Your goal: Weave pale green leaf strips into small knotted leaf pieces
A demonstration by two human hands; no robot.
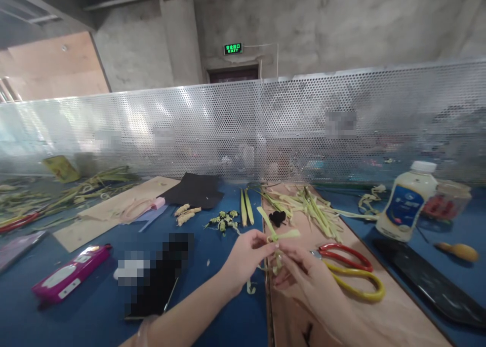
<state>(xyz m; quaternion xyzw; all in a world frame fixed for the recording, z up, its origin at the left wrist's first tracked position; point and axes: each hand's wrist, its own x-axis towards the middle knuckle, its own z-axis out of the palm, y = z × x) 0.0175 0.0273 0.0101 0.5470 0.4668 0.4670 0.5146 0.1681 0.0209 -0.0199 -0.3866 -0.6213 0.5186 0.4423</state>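
Both my hands meet low in the middle of the view over a blue table [228, 316]. My left hand [245, 258] pinches a pale green leaf strip [271, 228] that stands up and bends over to the right. My right hand [307, 278] is closed on the lower, folded part of the same strip, fingertips touching the left hand's. Just to the right lie red-handled scissors [343, 253] and yellow-handled scissors [357, 283] on a brown board [387, 311].
A pile of leaf strips [311, 205] lies beyond my hands. A white bottle [406, 200] stands at the right, next to a black tray [429, 281]. A pink packet [70, 273], small woven pieces [224, 220], a black sheet [195, 190] and a perforated metal screen [243, 129] are around.
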